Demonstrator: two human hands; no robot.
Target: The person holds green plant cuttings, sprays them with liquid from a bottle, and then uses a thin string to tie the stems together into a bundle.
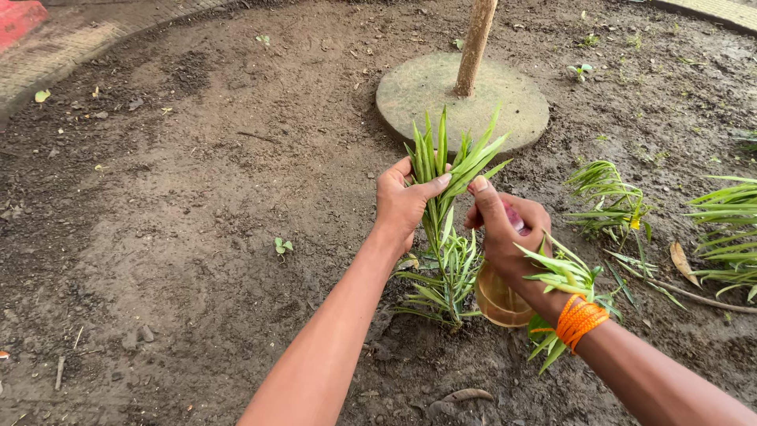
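A small green plant (444, 268) with long narrow leaves stands in dark soil at the middle of the view. My left hand (400, 203) pinches its upper leaf tuft (453, 158) between thumb and fingers, holding it upright. My right hand (509, 233), with orange thread wound around the wrist, grips a pink-topped spray bottle (500, 298) with a brownish body, its index finger raised at the top beside the tuft. The bottle's lower part shows below the hand, close to the plant's stem.
A round stone slab (418, 91) with a wooden post (475, 43) lies just beyond the plant. More leafy plants (611, 201) grow to the right, another (729, 229) at the edge. Bare soil (181, 237) spreads left; a paved curb (71, 39) curves at top left.
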